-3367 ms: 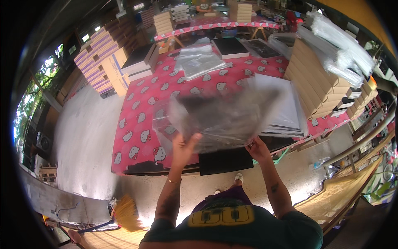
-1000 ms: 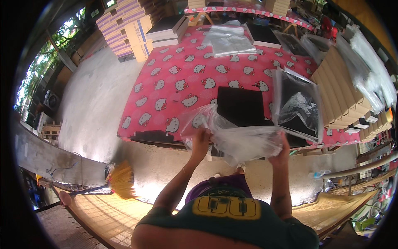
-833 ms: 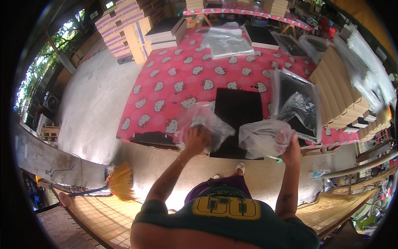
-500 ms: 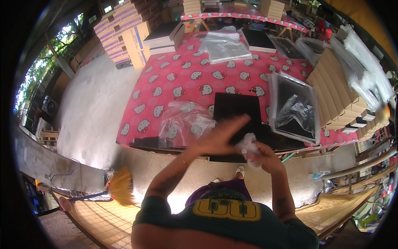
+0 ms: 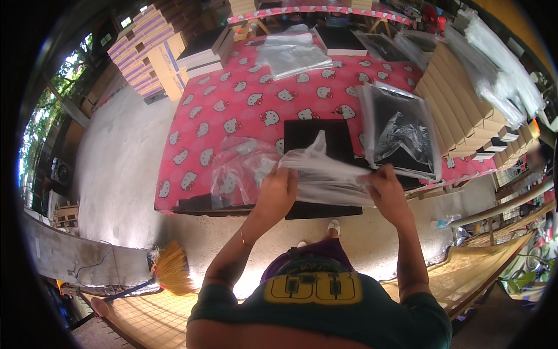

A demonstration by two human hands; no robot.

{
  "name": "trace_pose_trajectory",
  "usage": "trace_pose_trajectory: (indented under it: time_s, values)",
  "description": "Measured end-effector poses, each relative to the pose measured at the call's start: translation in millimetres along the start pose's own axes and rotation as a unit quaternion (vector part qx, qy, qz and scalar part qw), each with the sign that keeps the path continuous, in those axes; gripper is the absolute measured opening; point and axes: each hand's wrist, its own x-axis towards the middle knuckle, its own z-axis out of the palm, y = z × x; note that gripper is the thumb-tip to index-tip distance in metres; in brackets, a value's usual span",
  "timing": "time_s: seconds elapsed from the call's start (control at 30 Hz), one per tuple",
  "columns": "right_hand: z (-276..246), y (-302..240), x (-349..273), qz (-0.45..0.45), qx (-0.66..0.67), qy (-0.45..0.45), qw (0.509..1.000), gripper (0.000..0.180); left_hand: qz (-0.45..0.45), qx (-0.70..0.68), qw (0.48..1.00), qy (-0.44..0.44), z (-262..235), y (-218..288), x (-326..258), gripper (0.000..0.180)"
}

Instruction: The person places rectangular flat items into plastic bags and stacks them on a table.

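Between my two hands a thin clear plastic sheet (image 5: 331,177) is stretched, blurred a little by motion. My left hand (image 5: 278,192) is closed on its left end, and my right hand (image 5: 386,189) pinches the right end. Under the plastic lies a flat black panel (image 5: 317,131), partly covered, its near end reaching past the table's front edge. Crumpled clear plastic (image 5: 241,163) rests on the table just left of my left hand. Beyond my right hand is a stack of black panels in clear plastic sleeves (image 5: 402,131).
A pink cartoon-print cloth covers the table (image 5: 232,110). Clear plastic bags (image 5: 293,58) lie at the back, between stacked black-topped panels (image 5: 203,49) and another black-topped stack (image 5: 340,42). Cardboard pieces (image 5: 456,99) stand at the right. A broom (image 5: 171,270) is at the lower left.
The plastic was bunched in my right hand, with my left hand blurred over the black panel. Now it is spread out between both hands, and the view has shifted slightly.
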Motion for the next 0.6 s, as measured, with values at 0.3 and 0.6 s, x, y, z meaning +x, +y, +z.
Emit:
trace_pose_trajectory:
  time_s: [0.3,0.6]
  values:
    - [-11,5,2,0.054,0.046,-0.095,0.993,0.015,-0.041,0.138,0.974,-0.176,-43,-18,-24,0.035]
    - [43,70,-16,0.239,0.730,-0.029,0.640,0.033,-0.235,-0.445,0.830,-0.241,-50,-12,-30,0.013]
